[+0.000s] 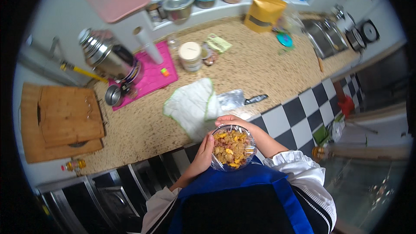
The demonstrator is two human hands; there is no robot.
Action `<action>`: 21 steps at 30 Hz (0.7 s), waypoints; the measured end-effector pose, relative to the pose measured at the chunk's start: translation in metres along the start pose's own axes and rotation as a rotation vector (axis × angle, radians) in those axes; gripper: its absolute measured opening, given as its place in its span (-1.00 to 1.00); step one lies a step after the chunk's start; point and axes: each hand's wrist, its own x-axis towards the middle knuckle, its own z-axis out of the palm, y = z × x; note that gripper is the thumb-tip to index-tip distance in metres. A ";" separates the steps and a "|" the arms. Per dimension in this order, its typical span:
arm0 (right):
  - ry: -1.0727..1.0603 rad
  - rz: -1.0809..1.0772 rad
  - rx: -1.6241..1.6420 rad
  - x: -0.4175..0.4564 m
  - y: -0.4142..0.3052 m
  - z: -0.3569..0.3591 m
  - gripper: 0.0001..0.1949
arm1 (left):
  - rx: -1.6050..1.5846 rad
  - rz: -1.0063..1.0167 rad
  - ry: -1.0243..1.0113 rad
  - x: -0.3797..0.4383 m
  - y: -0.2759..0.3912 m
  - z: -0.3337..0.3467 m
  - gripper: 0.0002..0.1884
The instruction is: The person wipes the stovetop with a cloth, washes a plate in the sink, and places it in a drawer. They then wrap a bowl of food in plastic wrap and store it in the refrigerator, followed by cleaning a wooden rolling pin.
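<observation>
A clear bowl of food with yellow and brown pieces (232, 148), covered in shiny plastic film, is held close to the blue apron at the counter's front edge. My left hand (204, 152) grips its left side, thumb at the rim. Around the far side of the bowl curls my right hand (232, 122). Just beyond the hands, a white cloth with green edging (191, 105) lies on the speckled counter, and a cleaver (232, 99) with a black handle rests against its right side.
Wooden cutting boards (71, 117) are at the left. A metal flask (109, 55) and an upright roll (149, 47) stand on a pink mat (167, 68). Beyond the cloth is a lidded jar (190, 57); a yellow pouch (264, 13) stands farther back. The sink (325, 39) is at right.
</observation>
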 end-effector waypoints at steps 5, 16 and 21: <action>-0.114 -0.119 0.577 -0.098 0.066 -0.081 -0.67 | 0.135 0.059 -0.106 0.036 -0.033 0.083 -0.55; 0.439 -0.940 0.077 -0.359 0.014 -0.209 -0.34 | 0.150 -0.119 -0.346 0.130 -0.100 0.329 -0.46; 0.357 -0.896 0.482 -0.415 0.015 -0.263 -0.36 | 0.193 -0.244 -0.392 0.161 -0.113 0.433 -0.46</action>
